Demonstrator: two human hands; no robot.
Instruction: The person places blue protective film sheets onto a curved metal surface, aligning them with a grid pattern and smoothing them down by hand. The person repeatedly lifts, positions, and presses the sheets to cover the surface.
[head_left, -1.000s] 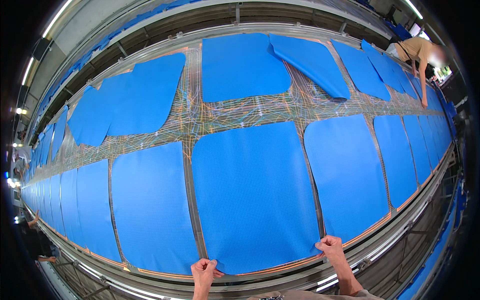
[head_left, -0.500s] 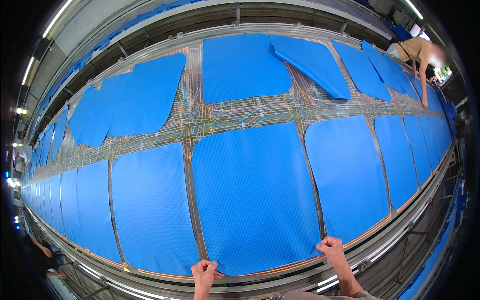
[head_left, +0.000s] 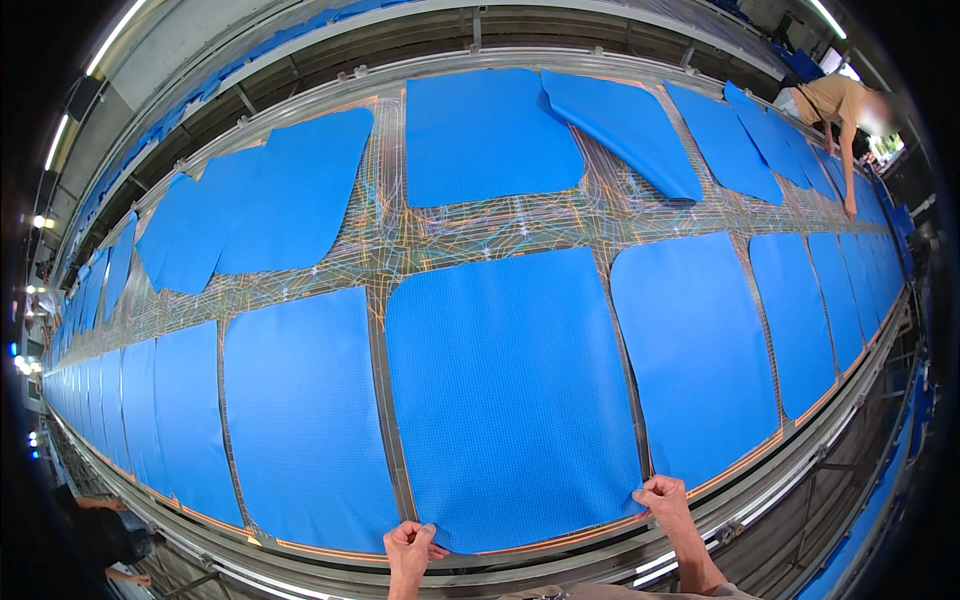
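A large blue textured fabric panel (head_left: 515,390) with rounded far corners lies on the long table (head_left: 490,225) right in front of me. My left hand (head_left: 412,548) pinches its near left corner at the table's front edge. At the near right corner, my right hand (head_left: 660,494) closes thumb and fingers on the same panel. Between the two hands the near edge curves slightly along orange lines. Dark strips part this panel from the blue panel (head_left: 310,410) on its left and the blue panel (head_left: 695,350) on its right.
Across the table lies a far row of blue panels (head_left: 490,140), one with a folded-over flap (head_left: 635,135). Coloured lines cover the tabletop between rows. A person (head_left: 840,105) leans over the far right end; another person (head_left: 105,530) is at lower left. A metal rail (head_left: 760,510) borders the near side.
Both my hands stay on the near corners, almost unmoved. At lower left, the other person has shifted a little to the right.
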